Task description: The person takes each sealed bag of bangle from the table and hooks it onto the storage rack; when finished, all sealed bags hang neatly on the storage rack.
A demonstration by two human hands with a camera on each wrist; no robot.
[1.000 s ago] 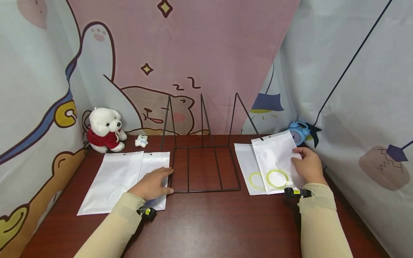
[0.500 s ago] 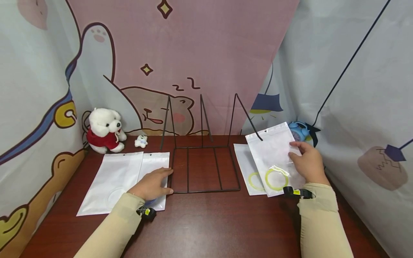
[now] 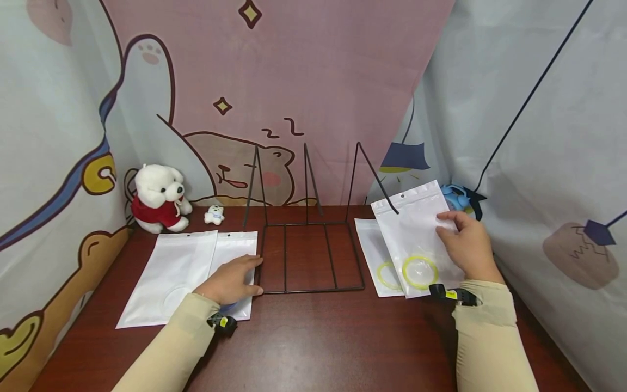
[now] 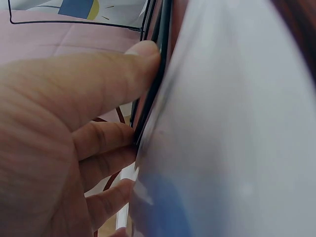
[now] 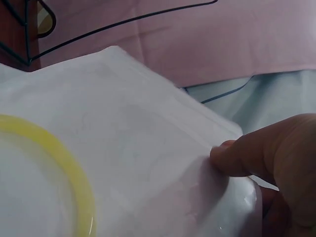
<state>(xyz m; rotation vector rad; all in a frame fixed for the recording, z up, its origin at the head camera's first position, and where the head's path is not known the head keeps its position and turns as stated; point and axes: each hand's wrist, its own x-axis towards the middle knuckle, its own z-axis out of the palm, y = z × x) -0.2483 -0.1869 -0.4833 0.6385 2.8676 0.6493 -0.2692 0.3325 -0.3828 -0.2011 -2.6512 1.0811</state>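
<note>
My right hand [image 3: 468, 246] pinches the right edge of a white flat pouch [image 3: 410, 226] between thumb and fingers. A yellow ring [image 3: 419, 272] shows in its lower part, and a small hole [image 3: 403, 195] is near its top edge. The tip of the right arm of a black wire rack [image 3: 313, 291] overlaps the pouch below that hole. My left hand [image 3: 230, 281] rests its thumb and fingertips against the rack's left side. In the left wrist view, the thumb [image 4: 143, 54] lies on the black rod. Another white pouch [image 3: 368, 239] lies partly under the held one.
Two white pouches [image 3: 171, 261] lie at the left, partly under my left hand. Behind them sit a white plush bear [image 3: 159, 190] in red and a tiny white bear [image 3: 214, 215]. A blue alarm clock [image 3: 455, 196] stands back right. Printed cloth walls enclose the brown table [image 3: 313, 343].
My right hand has lifted the pouch's upper edge and shifted it slightly left, with a little more tilt. The left hand and the rack have stayed in place.
</note>
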